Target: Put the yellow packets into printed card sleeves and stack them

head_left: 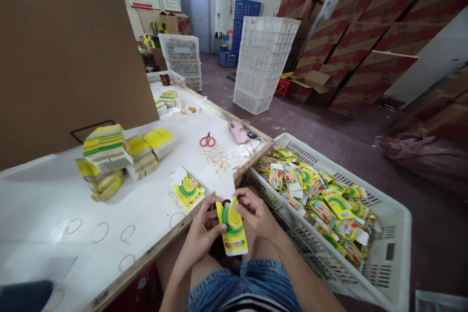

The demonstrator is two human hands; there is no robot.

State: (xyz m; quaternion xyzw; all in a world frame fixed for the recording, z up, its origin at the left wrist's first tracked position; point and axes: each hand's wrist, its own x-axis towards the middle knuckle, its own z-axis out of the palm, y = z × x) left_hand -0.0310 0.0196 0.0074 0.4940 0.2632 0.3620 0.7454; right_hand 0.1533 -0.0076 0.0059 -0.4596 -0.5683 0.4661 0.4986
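Over my lap, both hands hold a small yellow and green printed carton (233, 229), which looks flat, with white flaps at its top. My left hand (205, 226) pinches its left side, the thumb lying across the printed face. With thumb and fingers, my right hand (255, 209) grips the upper right edge. On the table just left of my hands lies another yellow and green carton piece (187, 190). To my right, a white plastic crate (397, 234) holds many folded cartons (329, 200).
Bundles of flat cartons (104, 148) lie on the white table (146, 209). Red-handled scissors (207, 140) and a pile of rubber bands (219, 158) are farther back. A large cardboard sheet (73, 48) stands at left. Stacked white crates (265, 63) and cardboard boxes (365, 24) occupy the floor behind.
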